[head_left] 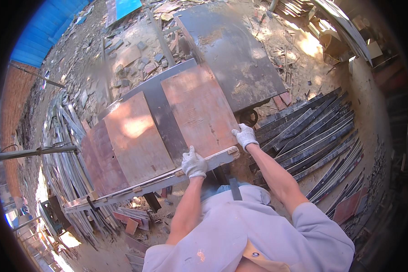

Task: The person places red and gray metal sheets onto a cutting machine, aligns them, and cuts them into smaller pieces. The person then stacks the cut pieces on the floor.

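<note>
Two gloved hands rest on the near edge of a reddish-brown board (199, 111) that lies flat on a work table (165, 183). The left hand (194, 164) sits over the pale front rail of the table at the board's near left corner, fingers curled down over the edge; whether they grip the board or only press on it is hard to tell under the white glove. The right hand (245, 135) is at the board's near right corner, fingers folded over the edge there, their tips hidden. A second reddish board (136, 138) lies just beside the first, with a dark strip (165, 120) between them. Beyond, a large dark sheet (233, 52) lies past the first board's far end. A stack of long dark strips (313, 136) lies to the right, partly cut off by the forearm. Scraps littering the ground (122, 50) are too blurred to identify.
</note>
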Tool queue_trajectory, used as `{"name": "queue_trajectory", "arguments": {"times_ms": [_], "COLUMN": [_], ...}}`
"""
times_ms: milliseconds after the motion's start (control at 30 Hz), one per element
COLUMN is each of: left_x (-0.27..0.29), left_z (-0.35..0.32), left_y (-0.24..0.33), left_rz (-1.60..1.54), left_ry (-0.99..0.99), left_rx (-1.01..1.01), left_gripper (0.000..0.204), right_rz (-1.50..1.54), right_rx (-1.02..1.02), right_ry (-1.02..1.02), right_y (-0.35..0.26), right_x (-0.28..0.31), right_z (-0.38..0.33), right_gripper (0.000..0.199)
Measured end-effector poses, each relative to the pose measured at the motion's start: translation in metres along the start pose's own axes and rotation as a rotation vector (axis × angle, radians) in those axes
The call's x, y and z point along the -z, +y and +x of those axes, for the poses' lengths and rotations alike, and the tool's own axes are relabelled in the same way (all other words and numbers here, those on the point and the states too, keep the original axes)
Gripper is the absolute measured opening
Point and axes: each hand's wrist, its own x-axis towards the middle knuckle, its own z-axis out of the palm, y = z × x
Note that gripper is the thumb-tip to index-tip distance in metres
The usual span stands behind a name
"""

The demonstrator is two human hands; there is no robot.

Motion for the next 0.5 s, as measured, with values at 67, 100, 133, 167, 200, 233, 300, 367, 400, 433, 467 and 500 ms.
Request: {"name": "queue_trajectory", "arguments": {"times_ms": [67,100,133,167,200,233,300,367,400,433,467,500], "left_x": [0.001,0.001,0.002,0.003,0.004,0.005,0.007,0.007,0.008,0.009,0.010,0.011], "left_z": [0.021,0.031,0.040,0.049,0.059,0.069,0.090,0.113,0.124,0.133,0.143,0.152], "left_y": [0.003,0.005,0.006,0.007,0.009,0.011,0.014,0.017,0.020,0.021,0.023,0.024], "left_rz": [0.002,0.011,0.020,-0.001,0.003,0.008,0.019,0.022,0.025,0.020,0.014,0.008], "left_ry": [0.003,0.004,0.006,-0.001,-0.001,0.000,0.003,0.020,0.028,0.005,0.006,0.007], "left_rx": [-0.002,-0.003,-0.004,0.006,0.005,0.005,0.013,0.004,-0.004,0.007,0.006,0.006], "left_gripper": [0.040,0.040,0.040,0.040,0.040,0.040,0.040,0.040,0.040,0.040,0.040,0.040], "right_rz": [-0.016,-0.091,-0.145,-0.197,-0.252,-0.248,-0.229,-0.254,-0.252,-0.251,-0.248,-0.199], "right_rx": [0.008,0.046,0.092,0.141,0.186,0.313,0.353,0.369,0.375,0.381,0.389,0.357], "right_ry": [0.036,0.082,0.155,0.228,0.304,0.373,0.348,0.333,0.323,0.313,0.302,0.261], "right_y": [-0.010,-0.013,-0.015,-0.014,-0.005,0.005,0.008,0.000,-0.002,-0.004,-0.010,-0.016], "right_x": [0.001,0.001,0.001,0.000,-0.002,-0.003,0.000,0.006,0.002,-0.002,-0.007,-0.012], "right_z": [0.012,0.015,0.017,0.018,0.021,0.020,0.010,-0.003,-0.005,-0.007,-0.008,-0.010], "right_gripper": [0.046,0.048,0.049,0.049,0.049,0.045,0.043,0.039,0.039,0.039,0.038,0.034]}}
